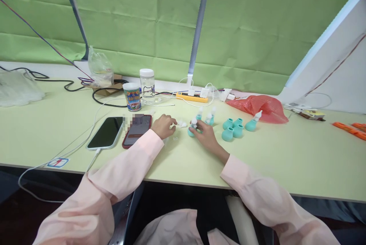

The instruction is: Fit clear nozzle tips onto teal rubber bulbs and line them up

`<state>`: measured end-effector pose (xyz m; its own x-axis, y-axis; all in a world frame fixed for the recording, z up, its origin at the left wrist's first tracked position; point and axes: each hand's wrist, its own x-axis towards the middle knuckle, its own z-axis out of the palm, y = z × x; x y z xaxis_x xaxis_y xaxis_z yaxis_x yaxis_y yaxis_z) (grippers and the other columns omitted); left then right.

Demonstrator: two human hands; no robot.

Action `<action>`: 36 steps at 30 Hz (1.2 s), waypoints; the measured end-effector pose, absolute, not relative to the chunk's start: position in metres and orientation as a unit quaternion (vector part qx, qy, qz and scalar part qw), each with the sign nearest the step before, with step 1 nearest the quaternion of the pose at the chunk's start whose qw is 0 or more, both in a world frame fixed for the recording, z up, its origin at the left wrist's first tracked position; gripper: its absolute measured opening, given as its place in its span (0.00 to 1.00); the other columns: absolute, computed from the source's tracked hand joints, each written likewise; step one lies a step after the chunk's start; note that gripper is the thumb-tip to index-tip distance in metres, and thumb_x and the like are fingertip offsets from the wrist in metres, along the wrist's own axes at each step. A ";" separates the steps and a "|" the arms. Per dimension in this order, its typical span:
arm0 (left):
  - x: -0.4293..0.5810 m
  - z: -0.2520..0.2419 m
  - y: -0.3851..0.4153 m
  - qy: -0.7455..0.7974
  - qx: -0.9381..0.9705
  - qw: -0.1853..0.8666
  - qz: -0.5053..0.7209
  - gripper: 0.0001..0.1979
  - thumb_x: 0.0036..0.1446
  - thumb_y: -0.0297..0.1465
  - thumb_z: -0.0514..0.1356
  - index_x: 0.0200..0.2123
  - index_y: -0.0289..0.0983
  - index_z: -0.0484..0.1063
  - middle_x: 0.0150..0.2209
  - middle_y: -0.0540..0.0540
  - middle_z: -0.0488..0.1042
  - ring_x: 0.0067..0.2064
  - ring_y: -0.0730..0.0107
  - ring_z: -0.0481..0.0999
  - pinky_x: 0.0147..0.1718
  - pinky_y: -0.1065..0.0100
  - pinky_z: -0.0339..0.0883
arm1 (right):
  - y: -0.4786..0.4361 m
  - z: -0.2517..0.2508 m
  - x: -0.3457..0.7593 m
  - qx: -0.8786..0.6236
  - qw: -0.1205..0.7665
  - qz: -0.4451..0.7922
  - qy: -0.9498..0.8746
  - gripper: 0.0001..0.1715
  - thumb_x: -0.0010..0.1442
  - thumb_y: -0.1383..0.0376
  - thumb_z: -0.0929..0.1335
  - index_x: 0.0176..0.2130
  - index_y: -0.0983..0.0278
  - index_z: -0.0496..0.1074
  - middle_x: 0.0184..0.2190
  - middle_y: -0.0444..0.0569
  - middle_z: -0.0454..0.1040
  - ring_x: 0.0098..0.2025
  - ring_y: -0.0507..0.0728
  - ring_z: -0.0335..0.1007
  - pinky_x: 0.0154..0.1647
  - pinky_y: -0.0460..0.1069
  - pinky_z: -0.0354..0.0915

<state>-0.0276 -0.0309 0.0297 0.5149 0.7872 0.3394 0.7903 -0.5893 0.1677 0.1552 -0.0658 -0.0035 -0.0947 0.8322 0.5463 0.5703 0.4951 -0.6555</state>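
My right hand (206,136) pinches a teal squeeze bulb (191,132) with a white fitting (194,122) on its neck; the bulb stands upright on the table. My left hand (163,126) hovers over the table by the phones, fingers bent and a little apart, with nothing visible in them. Between the hands lie small white plastic parts (182,124) and tiny clear rings (175,138). Just behind my right hand stand several teal bulbs (211,120) with white fittings. Further right are several open-necked bulbs (228,134) and one bulb (251,125) with a pointed white nozzle (257,115).
Two phones (105,133) lie left of my left hand, one with a cable. Behind are a paper cup (133,98), a white-lidded jar (147,85), a power strip (192,97) with cables and a red plastic bag (261,108). Orange tools (349,130) lie far right.
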 end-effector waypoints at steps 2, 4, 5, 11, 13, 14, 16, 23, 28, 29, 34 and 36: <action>-0.028 0.029 -0.031 -0.449 -0.879 0.011 -0.159 0.13 0.46 0.33 0.51 0.34 0.38 0.70 0.33 0.43 0.69 0.38 0.62 0.64 0.35 0.66 0.60 | -0.065 -0.004 0.155 -0.483 0.476 0.141 -0.721 0.13 0.50 0.61 0.61 0.36 0.65 0.63 0.32 0.47 0.67 0.34 0.53 0.64 0.38 0.50 0.61; -0.029 0.029 -0.031 -0.466 -0.871 0.036 -0.150 0.14 0.47 0.33 0.50 0.37 0.39 0.69 0.36 0.42 0.68 0.40 0.60 0.62 0.34 0.65 0.60 | -0.065 -0.005 0.155 -0.487 0.489 0.138 -0.710 0.16 0.50 0.61 0.62 0.40 0.64 0.61 0.35 0.48 0.67 0.36 0.53 0.64 0.40 0.51 0.61; -0.030 0.030 -0.031 -0.476 -0.865 0.048 -0.150 0.15 0.48 0.31 0.50 0.40 0.39 0.68 0.38 0.42 0.67 0.41 0.59 0.61 0.34 0.65 0.60 | -0.066 -0.005 0.155 -0.491 0.496 0.134 -0.704 0.18 0.50 0.62 0.62 0.42 0.64 0.60 0.35 0.49 0.67 0.37 0.54 0.64 0.40 0.51 0.61; -0.030 0.028 -0.030 -0.491 -0.863 0.042 -0.115 0.18 0.49 0.22 0.47 0.43 0.42 0.65 0.41 0.44 0.67 0.45 0.60 0.58 0.37 0.63 0.59 | -0.069 -0.002 0.152 -0.482 0.538 0.093 -0.686 0.29 0.47 0.65 0.63 0.49 0.62 0.51 0.45 0.53 0.61 0.44 0.54 0.60 0.42 0.52 0.61; -0.029 0.027 -0.030 -0.495 -0.861 0.043 -0.108 0.18 0.50 0.23 0.46 0.43 0.42 0.65 0.41 0.44 0.67 0.45 0.60 0.58 0.36 0.63 0.59 | -0.072 0.001 0.151 -0.473 0.544 0.056 -0.691 0.30 0.47 0.66 0.63 0.49 0.61 0.49 0.48 0.54 0.56 0.46 0.55 0.58 0.42 0.52 0.61; -0.029 0.027 -0.030 -0.496 -0.860 0.048 -0.110 0.18 0.51 0.24 0.46 0.44 0.42 0.64 0.42 0.44 0.67 0.45 0.59 0.58 0.36 0.63 0.59 | -0.074 0.002 0.151 -0.469 0.544 0.029 -0.695 0.29 0.47 0.66 0.63 0.49 0.61 0.49 0.48 0.54 0.54 0.47 0.56 0.56 0.43 0.53 0.61; -0.029 0.026 -0.031 -0.496 -0.857 0.066 -0.123 0.19 0.52 0.25 0.44 0.46 0.43 0.61 0.44 0.44 0.65 0.45 0.59 0.58 0.35 0.63 0.60 | -0.079 0.004 0.150 -0.450 0.545 -0.044 -0.706 0.28 0.48 0.67 0.63 0.48 0.62 0.49 0.48 0.55 0.53 0.51 0.58 0.51 0.45 0.56 0.58; -0.025 0.025 -0.035 -0.522 -0.834 0.115 -0.138 0.20 0.54 0.34 0.42 0.51 0.42 0.54 0.46 0.41 0.62 0.46 0.56 0.59 0.35 0.61 0.59 | -0.098 0.002 0.136 -0.314 0.365 -0.116 -0.869 0.17 0.52 0.68 0.60 0.44 0.61 0.57 0.48 0.54 0.56 0.51 0.59 0.51 0.47 0.58 0.55; -0.030 0.040 -0.039 -0.559 -0.815 0.107 -0.108 0.19 0.48 0.42 0.46 0.36 0.36 0.67 0.35 0.39 0.69 0.37 0.57 0.67 0.32 0.62 0.59 | -0.098 -0.003 0.129 -0.318 0.232 -0.061 -0.917 0.19 0.54 0.66 0.58 0.46 0.68 0.58 0.48 0.57 0.59 0.52 0.58 0.52 0.48 0.56 0.56; -0.032 0.043 -0.039 -0.557 -0.820 0.094 -0.087 0.19 0.47 0.43 0.47 0.34 0.36 0.68 0.32 0.40 0.69 0.35 0.57 0.68 0.31 0.62 0.59 | -0.096 -0.004 0.130 -0.321 0.222 -0.056 -0.919 0.18 0.55 0.65 0.57 0.46 0.68 0.59 0.47 0.56 0.61 0.51 0.58 0.53 0.48 0.55 0.56; -0.035 0.047 -0.041 -0.517 -0.856 0.026 0.015 0.20 0.34 0.45 0.56 0.28 0.37 0.69 0.29 0.41 0.71 0.33 0.57 0.70 0.30 0.63 0.59 | -0.089 -0.008 0.134 -0.333 0.223 -0.042 -0.915 0.15 0.57 0.67 0.55 0.38 0.67 0.65 0.38 0.53 0.68 0.45 0.56 0.59 0.43 0.52 0.60; -0.035 0.046 -0.041 -0.510 -0.860 0.018 0.030 0.20 0.32 0.45 0.57 0.28 0.37 0.70 0.30 0.41 0.71 0.33 0.58 0.70 0.31 0.64 0.59 | -0.087 -0.009 0.134 -0.334 0.228 -0.040 -0.914 0.14 0.58 0.67 0.54 0.36 0.67 0.66 0.35 0.52 0.68 0.42 0.55 0.60 0.40 0.52 0.60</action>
